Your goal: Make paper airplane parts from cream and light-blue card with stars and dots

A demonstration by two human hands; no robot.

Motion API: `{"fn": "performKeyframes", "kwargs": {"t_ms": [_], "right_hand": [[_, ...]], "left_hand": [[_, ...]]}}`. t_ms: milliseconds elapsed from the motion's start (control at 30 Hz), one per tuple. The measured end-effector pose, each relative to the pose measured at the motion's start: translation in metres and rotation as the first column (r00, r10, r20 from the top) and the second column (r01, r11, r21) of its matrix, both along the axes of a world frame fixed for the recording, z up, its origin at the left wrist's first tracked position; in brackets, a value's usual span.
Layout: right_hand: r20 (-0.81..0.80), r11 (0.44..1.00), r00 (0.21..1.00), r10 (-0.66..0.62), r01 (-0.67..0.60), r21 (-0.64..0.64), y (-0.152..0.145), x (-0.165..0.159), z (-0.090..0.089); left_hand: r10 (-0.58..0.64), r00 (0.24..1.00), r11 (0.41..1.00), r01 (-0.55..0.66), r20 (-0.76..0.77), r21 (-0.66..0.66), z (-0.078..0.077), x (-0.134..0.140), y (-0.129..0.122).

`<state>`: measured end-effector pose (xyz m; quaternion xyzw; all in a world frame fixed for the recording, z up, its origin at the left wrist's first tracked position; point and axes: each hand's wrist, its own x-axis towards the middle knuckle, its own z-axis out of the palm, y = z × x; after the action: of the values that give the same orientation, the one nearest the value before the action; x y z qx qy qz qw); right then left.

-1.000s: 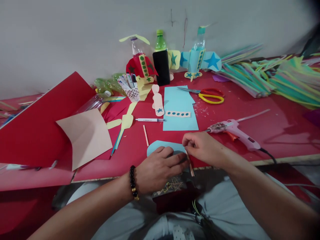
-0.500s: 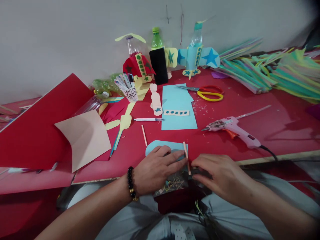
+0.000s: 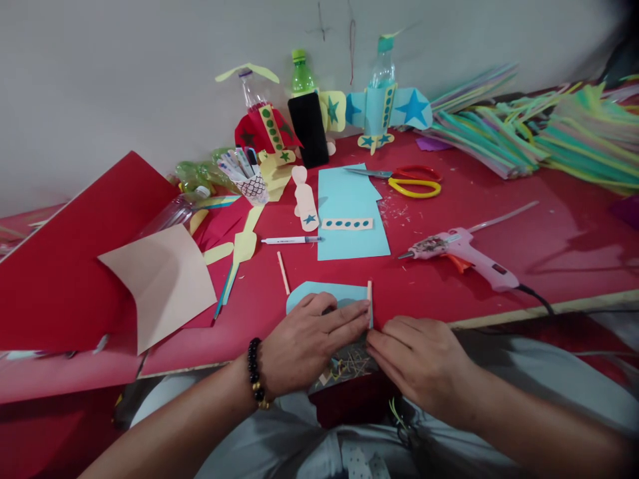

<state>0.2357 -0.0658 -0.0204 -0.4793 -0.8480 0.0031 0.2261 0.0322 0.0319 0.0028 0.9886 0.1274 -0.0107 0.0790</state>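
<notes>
My left hand (image 3: 307,342), with a dark bead bracelet at the wrist, lies with fingers stretched out over a blue paper piece (image 3: 312,291) at the table's front edge. Its fingertips press on a narrow pale-pink paper strip (image 3: 370,293) along the piece's right edge. The thumb side of my right hand (image 3: 424,356) is at the strip's lower end, fingers pinched together there; the strip's end is hidden by them. A second pale-pink strip (image 3: 283,273) rests on the red table just beyond the blue piece's left part.
A pink glue gun (image 3: 464,253) lies at right, with scissors (image 3: 414,183) farther back. Blue sheets (image 3: 349,246), a white pen (image 3: 292,240) and beige paper (image 3: 164,286) spread across the table. Decorated bottle planes (image 3: 380,110) and a phone (image 3: 308,130) stand by the wall.
My right hand has moved left to the strip's lower end, and its fingers have closed together. The strip now stands straighter along the blue edge. The whole view has shifted slightly.
</notes>
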Motion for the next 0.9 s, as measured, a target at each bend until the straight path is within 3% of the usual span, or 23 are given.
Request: {"fn": "performKeyframes", "kwargs": {"t_ms": [233,600,900], "right_hand": [[0.008,0.999,1.000,0.002,-0.002,0.033,-0.0004,-0.0015,-0.0054],[-0.033,0.970,0.999,0.014,-0.006,0.244,-0.0009,-0.0001,-0.0090],[-0.048,0.957,0.998,0.042,-0.026,0.290,0.0032,-0.0038,-0.0102]], "left_hand": [[-0.005,1.000,1.000,0.005,0.011,-0.019,-0.0011,-0.0003,0.0002],[0.008,0.999,1.000,-0.006,0.043,-0.027,-0.0056,-0.0011,0.0010],[0.016,0.999,0.999,-0.015,0.036,-0.037,-0.0049,-0.0013,0.0005]]}}
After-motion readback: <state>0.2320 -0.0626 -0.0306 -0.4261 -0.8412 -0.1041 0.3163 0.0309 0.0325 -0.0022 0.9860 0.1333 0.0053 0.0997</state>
